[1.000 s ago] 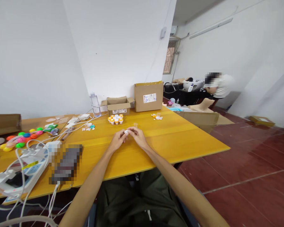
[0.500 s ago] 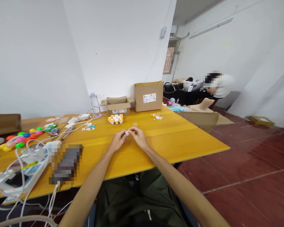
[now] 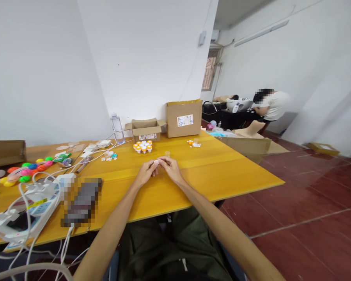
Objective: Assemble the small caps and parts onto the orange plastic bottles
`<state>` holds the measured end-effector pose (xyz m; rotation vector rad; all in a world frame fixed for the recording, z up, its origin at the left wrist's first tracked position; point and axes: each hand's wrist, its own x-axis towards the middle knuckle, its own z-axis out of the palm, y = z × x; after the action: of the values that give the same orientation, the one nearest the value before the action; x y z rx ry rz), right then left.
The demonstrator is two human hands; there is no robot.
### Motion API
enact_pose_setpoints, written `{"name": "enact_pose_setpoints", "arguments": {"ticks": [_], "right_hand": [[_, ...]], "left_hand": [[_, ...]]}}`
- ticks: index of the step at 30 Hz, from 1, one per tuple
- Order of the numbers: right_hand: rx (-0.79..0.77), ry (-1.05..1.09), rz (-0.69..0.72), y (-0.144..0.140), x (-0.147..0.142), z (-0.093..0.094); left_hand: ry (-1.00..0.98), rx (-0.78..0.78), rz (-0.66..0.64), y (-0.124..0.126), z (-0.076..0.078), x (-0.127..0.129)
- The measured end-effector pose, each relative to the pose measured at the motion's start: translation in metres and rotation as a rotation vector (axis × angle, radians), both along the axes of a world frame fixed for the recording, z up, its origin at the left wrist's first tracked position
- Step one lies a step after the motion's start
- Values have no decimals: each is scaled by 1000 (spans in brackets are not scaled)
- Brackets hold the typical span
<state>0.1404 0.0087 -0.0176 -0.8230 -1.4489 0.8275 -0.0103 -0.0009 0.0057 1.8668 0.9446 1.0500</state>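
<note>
Both hands meet above the middle of the yellow wooden table (image 3: 210,171). My left hand (image 3: 146,172) pinches one side of a small white piece (image 3: 156,162). My right hand (image 3: 170,167) closes its fingertips on the other side of that piece, whose kind is too small and covered to make out. Just beyond the fingers lies a small clear plastic part (image 3: 167,153). Farther back stands a cluster of several small white pieces with orange rims (image 3: 143,146). At the right, a few loose white and orange parts (image 3: 194,144) lie on the tabletop.
An open cardboard box (image 3: 146,130), a taller carton (image 3: 183,119) and a clear bottle (image 3: 117,129) stand along the wall. On the left are a power strip with cables (image 3: 41,210), a blurred phone-like object (image 3: 83,203) and colourful balls (image 3: 32,168). A person (image 3: 273,105) sits far right.
My fingers have shifted slightly around the small white piece, and the orange bit seen by the right fingers before is now hidden. Both arms stay almost in place.
</note>
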Motion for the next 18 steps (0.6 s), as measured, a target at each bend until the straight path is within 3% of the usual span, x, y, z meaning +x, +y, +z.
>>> {"name": "enact_pose_setpoints", "arguments": {"ticks": [6,18], "right_hand": [[28,-37,-1,-2,0,2],[32,-42,45,-7,-2,5]], "left_hand": [[-41,-109,-10,4,-3,-1],[-25,-110,41,0,0,1]]}}
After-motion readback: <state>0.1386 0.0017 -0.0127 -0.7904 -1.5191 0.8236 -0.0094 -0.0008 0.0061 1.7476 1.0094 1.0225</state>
